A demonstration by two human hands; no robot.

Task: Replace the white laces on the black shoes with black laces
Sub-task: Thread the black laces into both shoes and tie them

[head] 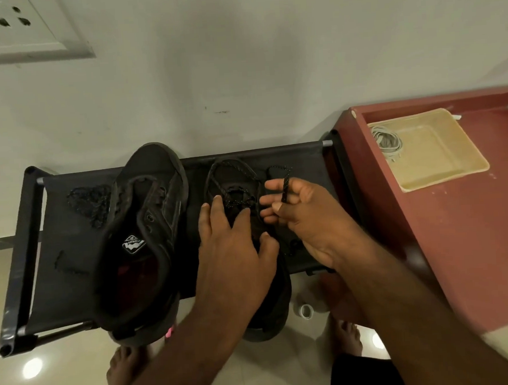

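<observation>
Left hand: we see the left hand [235, 244] lying flat on the nearer black shoe [272, 310], fingers straight and spread.
Right hand: the right hand [302, 216] pinches the end of the speckled black lace [285, 187] between thumb and fingers.
Lace: it runs from the shoe's eyelets and loops over the toe.
Second shoe: the unlaced black shoe [143, 243] lies just beside, on the black fabric rack [65, 242].
Spare lace: we find a coiled black lace [90, 202] on the rack, touching the unlaced shoe.
White laces: the white laces [388, 142] lie bundled in the beige tray [441, 163] on the red table [472, 238].
</observation>
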